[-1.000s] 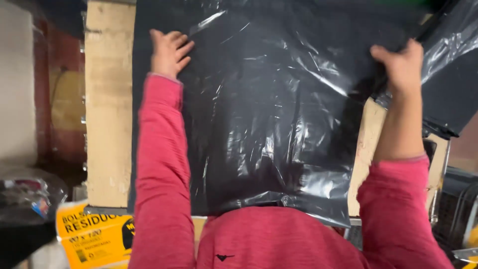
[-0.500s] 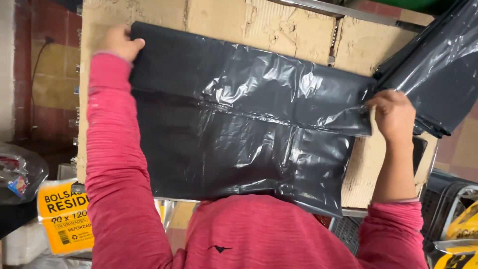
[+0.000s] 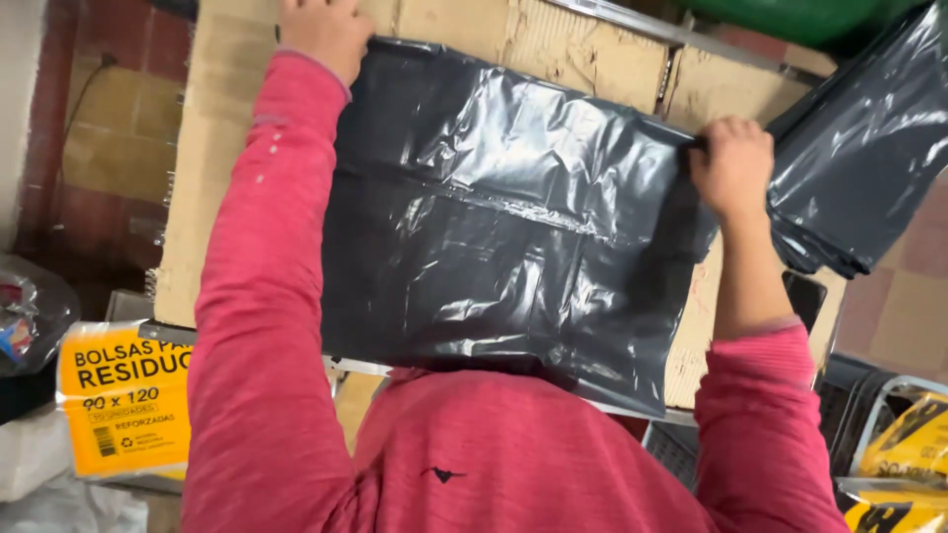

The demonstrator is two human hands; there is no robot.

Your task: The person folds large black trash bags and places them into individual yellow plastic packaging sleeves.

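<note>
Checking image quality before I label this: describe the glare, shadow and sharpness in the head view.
Head view: bright glare streaks on the creased black plastic bag, strongest across its middle fold; the cardboard sheet is evenly lit and sharp; the left hand is cut by the top edge; the right hand is sharp; the left margin is dim.

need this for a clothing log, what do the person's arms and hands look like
Both arms wear long sleeves of a red-pink heathered knit with ribbed cuffs. The left sleeve reaches the wrist; the right sleeve is pushed up the forearm. The left hand and right hand are bare: no gloves, rings or watch visible.
</note>
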